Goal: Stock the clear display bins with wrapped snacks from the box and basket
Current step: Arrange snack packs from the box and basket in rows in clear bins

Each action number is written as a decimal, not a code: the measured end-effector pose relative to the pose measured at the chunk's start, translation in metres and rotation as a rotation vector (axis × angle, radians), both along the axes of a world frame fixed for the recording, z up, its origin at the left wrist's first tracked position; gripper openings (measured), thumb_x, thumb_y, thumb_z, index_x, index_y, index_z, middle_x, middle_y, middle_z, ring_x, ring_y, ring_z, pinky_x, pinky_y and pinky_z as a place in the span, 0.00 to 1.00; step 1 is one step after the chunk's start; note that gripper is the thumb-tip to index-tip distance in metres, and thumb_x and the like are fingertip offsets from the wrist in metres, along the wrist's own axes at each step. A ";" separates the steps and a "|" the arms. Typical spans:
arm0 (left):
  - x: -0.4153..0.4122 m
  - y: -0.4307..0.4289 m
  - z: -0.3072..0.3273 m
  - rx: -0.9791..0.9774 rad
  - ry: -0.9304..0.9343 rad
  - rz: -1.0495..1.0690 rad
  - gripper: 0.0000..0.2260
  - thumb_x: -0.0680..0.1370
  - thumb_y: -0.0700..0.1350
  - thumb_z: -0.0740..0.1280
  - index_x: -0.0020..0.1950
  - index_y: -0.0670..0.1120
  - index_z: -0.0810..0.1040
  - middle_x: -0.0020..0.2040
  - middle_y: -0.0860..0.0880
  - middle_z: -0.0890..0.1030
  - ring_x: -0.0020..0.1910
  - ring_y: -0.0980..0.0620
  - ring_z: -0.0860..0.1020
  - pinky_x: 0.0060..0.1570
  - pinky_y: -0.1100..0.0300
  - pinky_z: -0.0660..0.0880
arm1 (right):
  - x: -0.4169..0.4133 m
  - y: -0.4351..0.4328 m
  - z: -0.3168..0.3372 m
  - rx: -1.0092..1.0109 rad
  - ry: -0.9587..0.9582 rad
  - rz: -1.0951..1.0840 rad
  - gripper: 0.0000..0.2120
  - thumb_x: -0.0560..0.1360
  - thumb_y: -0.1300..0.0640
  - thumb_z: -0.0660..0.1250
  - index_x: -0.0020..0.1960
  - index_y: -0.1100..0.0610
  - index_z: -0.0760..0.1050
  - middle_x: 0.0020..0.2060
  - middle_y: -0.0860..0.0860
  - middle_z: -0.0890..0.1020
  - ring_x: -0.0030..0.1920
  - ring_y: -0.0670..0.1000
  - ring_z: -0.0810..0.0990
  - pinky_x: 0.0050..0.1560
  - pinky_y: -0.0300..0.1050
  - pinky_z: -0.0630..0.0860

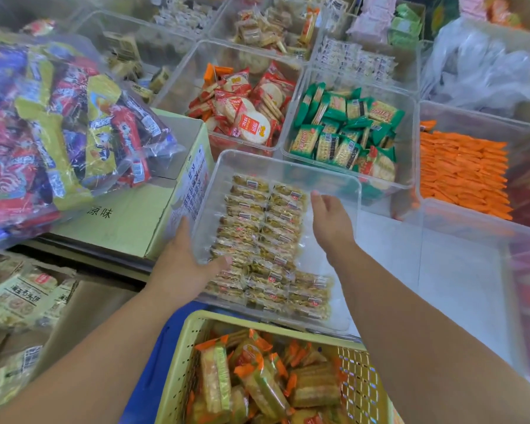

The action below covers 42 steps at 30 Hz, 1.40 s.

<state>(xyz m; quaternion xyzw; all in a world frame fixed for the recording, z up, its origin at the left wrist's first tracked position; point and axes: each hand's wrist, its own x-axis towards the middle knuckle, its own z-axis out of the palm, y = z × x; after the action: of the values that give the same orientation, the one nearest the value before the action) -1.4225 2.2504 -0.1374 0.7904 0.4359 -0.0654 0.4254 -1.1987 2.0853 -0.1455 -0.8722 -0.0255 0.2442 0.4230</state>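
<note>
A clear display bin (288, 162) sits tilted in the middle, just above the yellow basket (178, 362). Golden-brown wrapped snacks (257, 228) lie in neat rows across its left and middle; its right side is bare. My left hand (181, 264) grips the bin's left wall, thumb over the rim and inside. My right hand (331, 221) is inside the bin beside the rows, fingers relaxed and holding nothing. The basket holds loose orange-and-green wrapped snacks (257, 381). A green cardboard box (129, 221) stands to the left.
A big clear bag of colourful packets (58, 127) lies on the box. Clear bins behind hold red rice crackers (245, 114), green crackers (346, 133) and orange packets (459, 169). Pale snack packs (22, 298) fill an open carton at lower left. A crumpled plastic bag (484, 62) sits top right.
</note>
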 end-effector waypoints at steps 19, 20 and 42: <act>0.007 0.006 -0.026 0.224 0.085 -0.108 0.48 0.74 0.67 0.70 0.82 0.61 0.40 0.63 0.48 0.81 0.50 0.45 0.82 0.50 0.52 0.78 | -0.006 0.032 -0.048 0.184 0.332 0.079 0.27 0.83 0.35 0.47 0.80 0.36 0.48 0.79 0.50 0.62 0.76 0.60 0.64 0.72 0.62 0.61; 0.008 0.007 -0.024 0.197 0.091 -0.112 0.46 0.76 0.66 0.69 0.82 0.61 0.40 0.66 0.47 0.80 0.54 0.44 0.82 0.53 0.51 0.78 | -0.004 0.030 -0.044 0.155 0.318 0.096 0.28 0.83 0.35 0.48 0.80 0.38 0.48 0.79 0.50 0.63 0.76 0.60 0.65 0.71 0.61 0.62; -0.279 0.033 0.078 0.550 -0.151 0.086 0.04 0.76 0.48 0.71 0.42 0.52 0.79 0.39 0.56 0.78 0.39 0.56 0.75 0.37 0.63 0.67 | -0.318 0.068 0.087 0.207 -0.377 0.989 0.17 0.77 0.44 0.67 0.61 0.50 0.81 0.63 0.46 0.76 0.67 0.48 0.70 0.69 0.40 0.63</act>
<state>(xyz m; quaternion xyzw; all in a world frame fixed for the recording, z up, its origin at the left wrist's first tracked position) -1.7019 2.2838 -0.0597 0.8594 0.4377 0.1324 0.2286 -1.5172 2.1536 -0.0588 -0.7386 -0.5327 0.2497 0.3292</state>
